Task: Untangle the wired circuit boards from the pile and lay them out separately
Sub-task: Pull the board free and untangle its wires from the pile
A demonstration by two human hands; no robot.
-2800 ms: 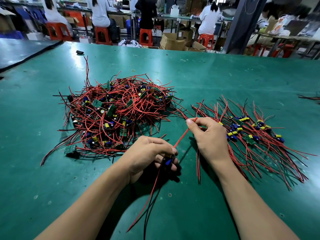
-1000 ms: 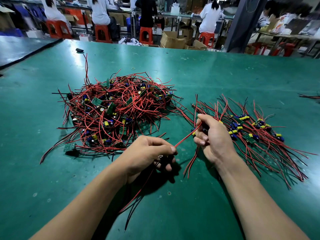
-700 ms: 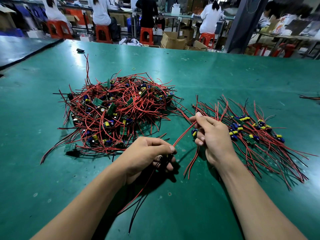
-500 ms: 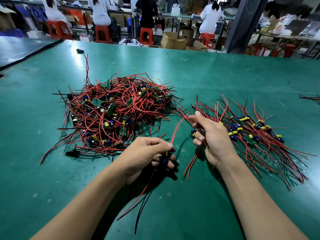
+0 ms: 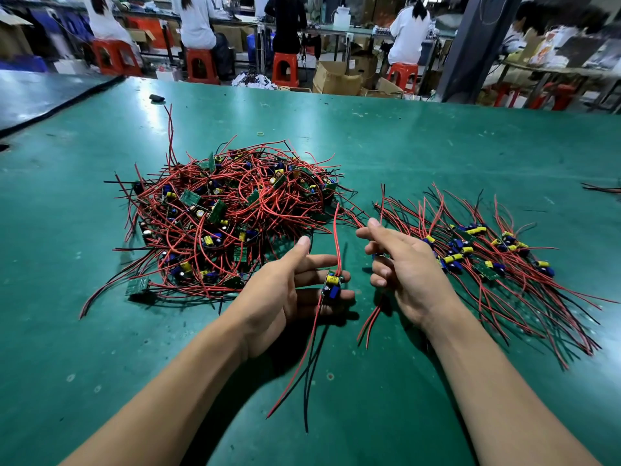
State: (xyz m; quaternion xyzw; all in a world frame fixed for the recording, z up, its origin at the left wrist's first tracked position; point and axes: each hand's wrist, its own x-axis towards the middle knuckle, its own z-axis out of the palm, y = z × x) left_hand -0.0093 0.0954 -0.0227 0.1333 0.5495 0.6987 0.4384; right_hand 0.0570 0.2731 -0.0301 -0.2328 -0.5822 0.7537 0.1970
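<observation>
A tangled pile of red-wired circuit boards [image 5: 228, 213] lies on the green table [image 5: 420, 146] to the left. Separated boards [image 5: 487, 260] lie in a fanned row on the right. My left hand [image 5: 285, 294] is between them with straight fingers and raised thumb. One small board [image 5: 332, 286] with a yellow capacitor rests on its fingertips. That board's red wire rises free, and red and black wires trail toward me. My right hand [image 5: 406, 264] has thumb and index finger extended, while its lower fingers curl round another wired board whose red wires [image 5: 369, 322] hang below.
A small black object [image 5: 156, 98] and a rubber band [image 5: 260, 133] lie far back on the table. Loose wires [image 5: 605, 188] poke in at the right edge. Beyond the far edge, people sit on red stools [image 5: 284, 67] among cardboard boxes.
My right thumb and index finger let go of the red wire they had pulled taut. My left hand uncurled, so the board now lies on its straight fingers.
</observation>
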